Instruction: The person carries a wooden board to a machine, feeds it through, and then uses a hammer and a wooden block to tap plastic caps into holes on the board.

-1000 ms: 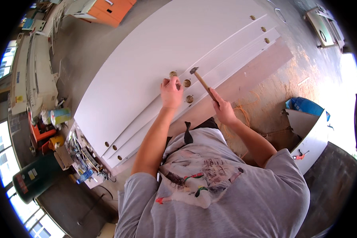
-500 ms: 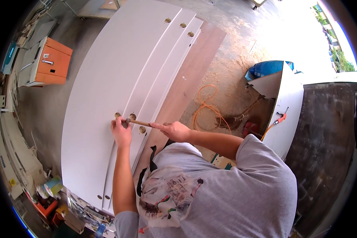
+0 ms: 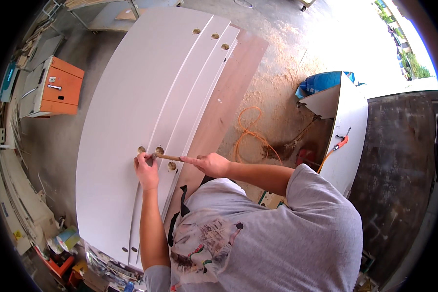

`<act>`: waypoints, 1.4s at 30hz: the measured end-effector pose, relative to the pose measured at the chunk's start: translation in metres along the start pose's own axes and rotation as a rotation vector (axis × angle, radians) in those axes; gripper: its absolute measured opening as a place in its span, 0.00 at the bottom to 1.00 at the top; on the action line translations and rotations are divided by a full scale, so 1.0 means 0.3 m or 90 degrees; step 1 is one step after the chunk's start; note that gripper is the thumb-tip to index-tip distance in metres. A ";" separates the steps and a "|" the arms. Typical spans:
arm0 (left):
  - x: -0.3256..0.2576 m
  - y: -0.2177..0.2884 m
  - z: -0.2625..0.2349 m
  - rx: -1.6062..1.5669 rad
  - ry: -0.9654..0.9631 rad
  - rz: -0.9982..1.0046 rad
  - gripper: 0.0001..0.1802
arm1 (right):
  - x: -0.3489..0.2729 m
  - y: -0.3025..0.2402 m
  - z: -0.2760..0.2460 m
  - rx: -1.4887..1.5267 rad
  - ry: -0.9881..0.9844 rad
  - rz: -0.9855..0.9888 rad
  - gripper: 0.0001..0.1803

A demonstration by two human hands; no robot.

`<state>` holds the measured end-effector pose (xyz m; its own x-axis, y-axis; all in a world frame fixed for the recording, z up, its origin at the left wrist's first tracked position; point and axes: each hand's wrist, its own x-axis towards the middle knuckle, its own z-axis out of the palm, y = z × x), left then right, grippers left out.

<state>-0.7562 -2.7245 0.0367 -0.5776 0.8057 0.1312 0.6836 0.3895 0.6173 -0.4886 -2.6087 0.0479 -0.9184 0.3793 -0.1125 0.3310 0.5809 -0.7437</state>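
1. While the person bent over the stack, the right hand [image 3: 211, 164] was closed around the wooden handle of a hammer [image 3: 166, 156], handle lying level, head by the holes.
2. Left hand [image 3: 146, 171] rested on the white panels [image 3: 126, 112], fingers curled beside the hammer head; whether they pinched anything could not be told.
3. Three round holes [image 3: 159, 150] sat around the hammer head, in the stacked panel edges.
4. Orange hose [image 3: 250, 134] lay coiled on the dusty floor beyond.
5. Orange cabinet [image 3: 58, 88] stood far left.

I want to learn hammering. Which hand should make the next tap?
The right hand, probably: it grips the hammer handle, with the head by the round holes. The left hand rests on the white panel.
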 end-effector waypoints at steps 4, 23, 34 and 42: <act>-0.008 -0.008 -0.006 -0.004 -0.019 -0.021 0.20 | -0.006 -0.002 0.003 0.013 0.020 -0.015 0.36; -0.065 -0.085 -0.079 0.053 0.096 -0.004 0.25 | 0.016 -0.022 0.008 -0.033 -0.048 0.028 0.38; -0.119 -0.124 -0.110 0.134 0.100 -0.031 0.27 | 0.020 -0.052 0.037 -0.025 0.029 -0.036 0.37; -0.135 -0.137 -0.117 0.140 0.083 -0.041 0.30 | 0.028 -0.085 0.019 0.008 0.032 -0.024 0.36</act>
<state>-0.7766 -2.7887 0.0331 -0.6660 0.7173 0.2047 0.7160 0.5376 0.4454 -0.5060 -2.6245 0.0620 -0.9181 0.3930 -0.0505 0.2926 0.5864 -0.7553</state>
